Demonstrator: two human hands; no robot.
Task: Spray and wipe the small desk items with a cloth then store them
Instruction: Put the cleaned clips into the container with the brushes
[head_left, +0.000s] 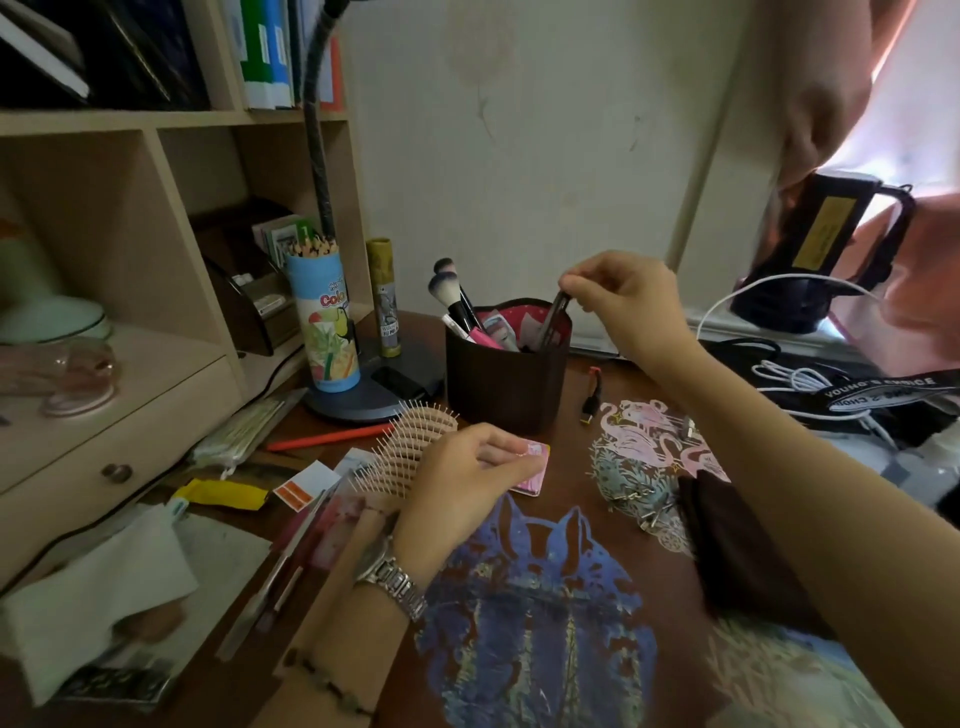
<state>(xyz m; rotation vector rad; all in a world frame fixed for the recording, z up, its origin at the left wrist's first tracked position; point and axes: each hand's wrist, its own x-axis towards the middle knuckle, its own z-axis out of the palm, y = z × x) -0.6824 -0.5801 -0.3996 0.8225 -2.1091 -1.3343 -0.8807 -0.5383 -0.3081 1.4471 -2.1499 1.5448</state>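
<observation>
Pinching, right hand (621, 299): fingertips grip a dark slim item (551, 322), its lower end inside the brown holder (506, 384).
Left hand (462, 480): fingers curled on a small pink card (532, 465) over the desk (613, 530), beside the hairbrush (410, 449).
Holder: behind the card, brushes (447, 291) standing in it.

"Colo" on pencil tube (324, 322); "YOUNG'S CHOICE" on black strap (883, 391).

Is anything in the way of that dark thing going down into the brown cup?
Nothing blocks it. The right hand pinches the dark slim item, whose lower end is already inside the brown holder. The makeup brushes and pink items stand at the holder's left side, away from it.
</observation>
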